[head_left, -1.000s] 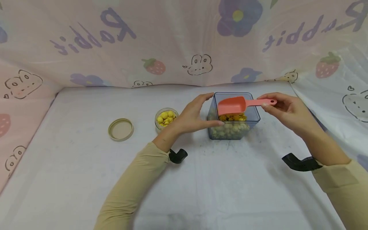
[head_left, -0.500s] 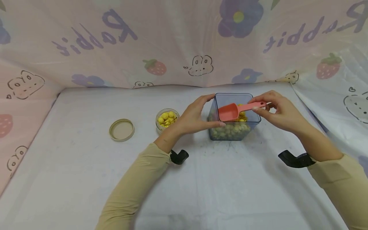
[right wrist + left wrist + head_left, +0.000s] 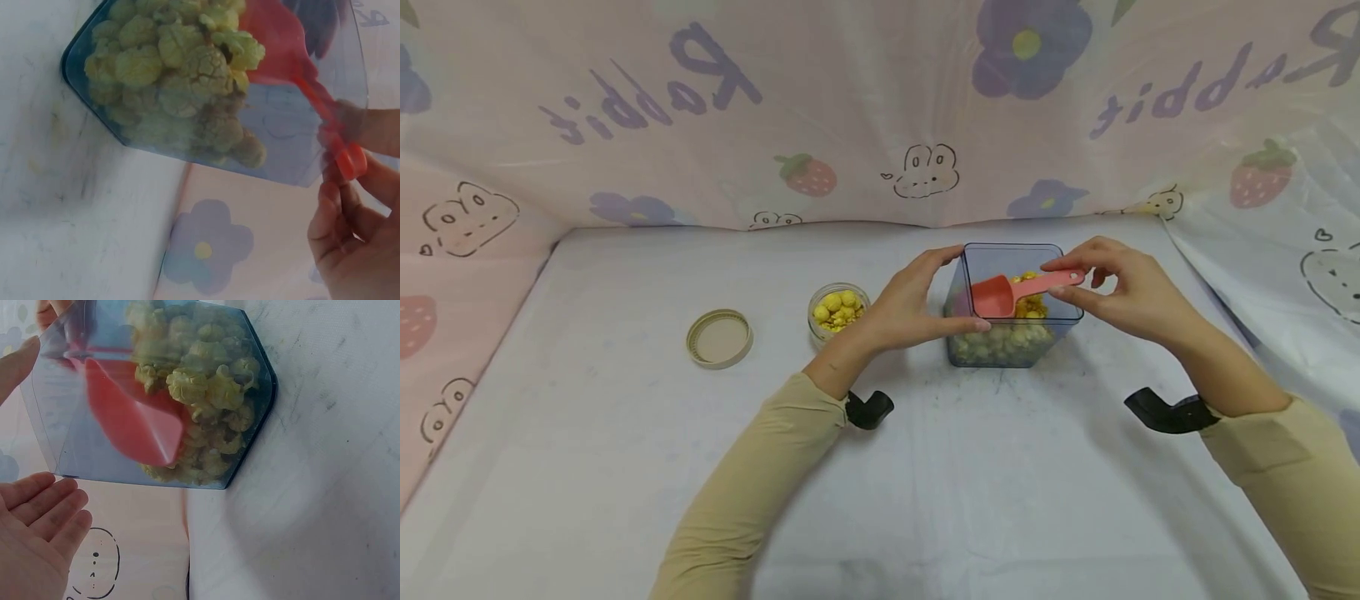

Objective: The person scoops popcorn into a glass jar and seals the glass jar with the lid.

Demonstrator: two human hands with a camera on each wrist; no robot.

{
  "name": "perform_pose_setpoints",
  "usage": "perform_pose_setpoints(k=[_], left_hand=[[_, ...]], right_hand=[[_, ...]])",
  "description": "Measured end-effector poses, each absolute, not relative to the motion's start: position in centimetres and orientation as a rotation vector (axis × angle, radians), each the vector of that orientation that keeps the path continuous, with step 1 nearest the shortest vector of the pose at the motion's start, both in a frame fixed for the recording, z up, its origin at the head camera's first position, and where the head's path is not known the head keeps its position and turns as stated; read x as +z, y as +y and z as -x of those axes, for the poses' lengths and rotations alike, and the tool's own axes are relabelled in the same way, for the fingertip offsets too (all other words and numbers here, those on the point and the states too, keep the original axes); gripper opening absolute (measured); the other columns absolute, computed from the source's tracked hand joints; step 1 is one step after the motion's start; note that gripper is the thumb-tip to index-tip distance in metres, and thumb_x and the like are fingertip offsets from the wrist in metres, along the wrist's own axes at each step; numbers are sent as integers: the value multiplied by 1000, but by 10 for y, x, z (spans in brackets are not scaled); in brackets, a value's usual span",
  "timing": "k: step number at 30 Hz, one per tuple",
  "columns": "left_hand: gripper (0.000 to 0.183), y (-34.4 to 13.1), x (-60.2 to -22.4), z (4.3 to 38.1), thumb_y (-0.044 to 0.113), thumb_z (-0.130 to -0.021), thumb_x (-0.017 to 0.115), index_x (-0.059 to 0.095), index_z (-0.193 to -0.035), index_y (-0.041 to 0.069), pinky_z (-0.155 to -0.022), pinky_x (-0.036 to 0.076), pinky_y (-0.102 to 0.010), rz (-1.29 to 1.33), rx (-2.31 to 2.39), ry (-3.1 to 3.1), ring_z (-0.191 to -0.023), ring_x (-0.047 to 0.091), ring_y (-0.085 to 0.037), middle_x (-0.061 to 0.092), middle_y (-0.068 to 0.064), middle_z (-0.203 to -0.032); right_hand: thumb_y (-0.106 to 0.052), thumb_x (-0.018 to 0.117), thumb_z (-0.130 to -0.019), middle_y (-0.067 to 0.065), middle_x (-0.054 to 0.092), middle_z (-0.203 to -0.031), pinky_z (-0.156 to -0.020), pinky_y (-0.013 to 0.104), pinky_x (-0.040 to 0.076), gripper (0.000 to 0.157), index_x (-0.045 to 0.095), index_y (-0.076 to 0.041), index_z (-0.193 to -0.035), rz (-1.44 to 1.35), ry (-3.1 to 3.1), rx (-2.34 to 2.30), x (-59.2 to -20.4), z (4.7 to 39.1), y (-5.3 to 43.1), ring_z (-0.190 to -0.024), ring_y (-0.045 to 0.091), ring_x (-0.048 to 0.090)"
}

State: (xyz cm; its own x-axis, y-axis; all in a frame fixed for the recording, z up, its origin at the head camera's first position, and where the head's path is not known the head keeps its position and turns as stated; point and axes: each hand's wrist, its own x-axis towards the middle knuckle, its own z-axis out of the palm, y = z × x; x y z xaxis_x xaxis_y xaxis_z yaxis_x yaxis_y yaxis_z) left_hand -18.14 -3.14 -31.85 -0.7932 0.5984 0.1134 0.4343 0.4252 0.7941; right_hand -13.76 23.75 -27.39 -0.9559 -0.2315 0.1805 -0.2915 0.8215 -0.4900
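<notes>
A clear bluish square container (image 3: 1007, 260) holds yellow popcorn (image 3: 200, 394) in its lower part. In the head view, my right hand (image 3: 1120, 287) pinches the handle of a coral-red scoop (image 3: 992, 297) at the container's right rim. The scoop's bowl points down into the container at the left side, its tip against the popcorn, as the left wrist view shows. My left hand (image 3: 898, 312) spans the container's left side. Its thumb touches the near wall and its fairly straight fingers (image 3: 53, 506) touch the far side near the rim.
Left of the container stands an open glass jar (image 3: 814, 325) with yellow popcorn, partly behind my left hand. A round beige lid (image 3: 718, 340) lies farther left on the white table cover (image 3: 880, 500). A printed pink curtain (image 3: 850, 108) hangs behind.
The scoop has gone from above the container down into it, tilting bowl-first, as my right hand moved left. My left hand has stayed at the container's side.
</notes>
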Motion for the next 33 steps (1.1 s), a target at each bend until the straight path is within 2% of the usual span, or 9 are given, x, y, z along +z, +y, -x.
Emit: perform_pose_setpoints(k=[7, 15, 22, 25, 29, 33], left_hand=[[96, -33, -318, 181, 44, -74, 80, 30, -150, 15, -114, 31, -39, -920, 1297, 2504, -141, 32, -17, 35, 0, -153], [95, -34, -318, 181, 44, -75, 80, 29, -150, 15, -114, 31, -40, -923, 1287, 2504, -141, 32, -18, 34, -1, -153], [96, -38, -317, 180, 46, -75, 79, 29, -151, 17, -114, 31, -40, -893, 1268, 2521, -141, 33, -17, 34, 1, -153], [96, -43, -318, 180, 47, -74, 79, 29, -151, 18, -114, 32, -39, -871, 1268, 2529, -140, 33, -15, 34, 3, -153], [95, -52, -317, 180, 47, -75, 79, 29, -150, 19, -113, 32, -38, -853, 1269, 2547, -139, 34, -14, 34, 4, -152], [93, -64, -317, 178, 48, -76, 78, 30, -150, 20, -114, 31, -37, -819, 1289, 2556, -139, 33, -13, 34, 5, -152]], right_hand=[[-16, 79, -78, -4, 58, -97, -67, 24, 32, 30, 73, -16, -108, -406, -2872, 775, -274, 137, 238, -84, 4, 41], [-15, 78, -80, -2, 60, -101, -67, 26, 33, 29, 72, -13, -108, -421, -2860, 787, -272, 136, 236, -85, 5, 41], [-12, 74, -83, -24, 56, -100, -70, 20, 33, 27, 72, -11, -110, -447, -2768, 925, -273, 136, 233, -85, 3, 44], [-10, 72, -84, -28, 57, -100, -71, 18, 34, 25, 71, -7, -109, -462, -2717, 985, -273, 137, 230, -85, 3, 45], [-5, 71, -85, -27, 61, -100, -74, 16, 36, 23, 71, -2, -108, -469, -2628, 1094, -272, 138, 225, -90, 1, 49], [-1, 70, -84, -21, 66, -99, -76, 15, 38, 23, 71, 0, -107, -463, -2535, 1216, -270, 139, 218, -92, 4, 53]])
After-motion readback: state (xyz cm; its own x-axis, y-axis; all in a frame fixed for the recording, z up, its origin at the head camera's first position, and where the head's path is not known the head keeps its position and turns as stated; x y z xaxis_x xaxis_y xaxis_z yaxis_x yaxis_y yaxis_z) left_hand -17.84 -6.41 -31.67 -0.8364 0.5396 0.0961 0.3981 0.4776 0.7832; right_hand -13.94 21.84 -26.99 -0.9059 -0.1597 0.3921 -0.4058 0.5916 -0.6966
